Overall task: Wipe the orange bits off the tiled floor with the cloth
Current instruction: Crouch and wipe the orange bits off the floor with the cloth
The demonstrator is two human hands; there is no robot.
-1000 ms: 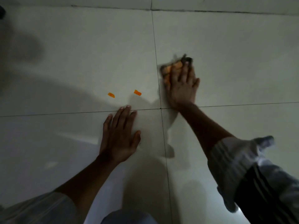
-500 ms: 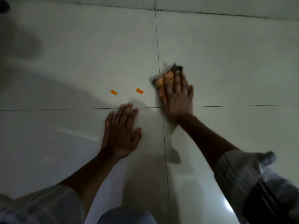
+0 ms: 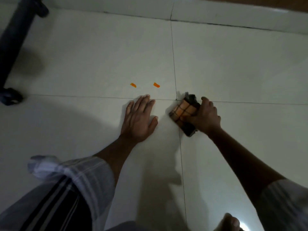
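Right hand (image 3: pixel 204 115) curled round folded orange checked cloth (image 3: pixel 184 112), gripping it, cloth on floor (image 3: pixel 233 64) at tile joint crossing. Left hand (image 3: pixel 139 119) flat, fingers straight, palm pressed on floor just left of cloth, holding nothing. Two orange bits (image 3: pixel 156 85) on tile just beyond left fingertips, apart from cloth. Dark pole (image 3: pixel 11 40) far left.

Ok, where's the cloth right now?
In the head view, the cloth sits right of centre, gripped by the right hand, just right of the flat left hand.
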